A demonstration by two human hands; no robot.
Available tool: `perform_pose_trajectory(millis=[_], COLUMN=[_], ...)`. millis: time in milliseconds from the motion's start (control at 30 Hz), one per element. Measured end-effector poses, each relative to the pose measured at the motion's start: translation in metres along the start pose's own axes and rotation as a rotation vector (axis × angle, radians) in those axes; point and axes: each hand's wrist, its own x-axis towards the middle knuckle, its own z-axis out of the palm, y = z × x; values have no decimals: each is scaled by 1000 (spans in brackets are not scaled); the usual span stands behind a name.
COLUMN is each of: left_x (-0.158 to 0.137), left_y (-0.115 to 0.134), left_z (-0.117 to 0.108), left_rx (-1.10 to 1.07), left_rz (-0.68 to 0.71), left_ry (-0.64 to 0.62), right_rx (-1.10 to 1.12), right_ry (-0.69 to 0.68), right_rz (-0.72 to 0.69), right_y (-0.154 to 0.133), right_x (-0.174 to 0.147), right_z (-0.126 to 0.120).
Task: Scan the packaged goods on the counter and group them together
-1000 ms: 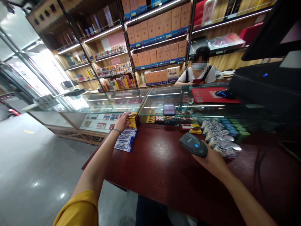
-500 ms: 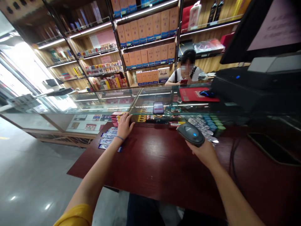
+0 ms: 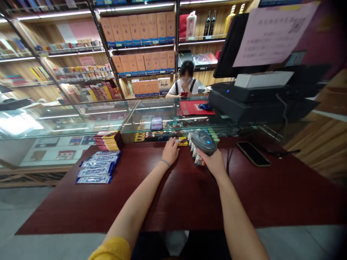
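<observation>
1. Right of centre, my right hand (image 3: 214, 162) grips a handheld barcode scanner (image 3: 203, 139).
2. Near centre, my left hand (image 3: 170, 150) meets a flat yellow pack (image 3: 183, 141); I cannot tell whether it grips.
3. Centre left, boxes (image 3: 107, 141) stand stacked, blue-and-white sachets (image 3: 94, 169) lined up, seemingly finished; the pack lies apart, unstacked.

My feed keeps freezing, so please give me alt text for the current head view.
The right hand holds a dark scanner, partly hiding small containers on a dark red table; the left hand is at a yellow packet, its grip unclear. Blue-and-white packets and a red-and-yellow stack lie left, a phone right.
</observation>
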Motion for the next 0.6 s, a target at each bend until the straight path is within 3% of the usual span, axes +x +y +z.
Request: perform_pose_trajectory(millis=[167,400,600], left_x=[15,13,7], left_y=[-12,-12,6], left_z=[25,22,14], left_rx=[77,205,636], left_rz=[-6,24,121], left_ry=[-28,-53,-133], right_rx=[-10,-51,-66], right_ry=[-14,23,4], right_rz=[2,-14,-11], right_y=[4,12,4], right_x=[2,3,1], right_z=[0,6,4])
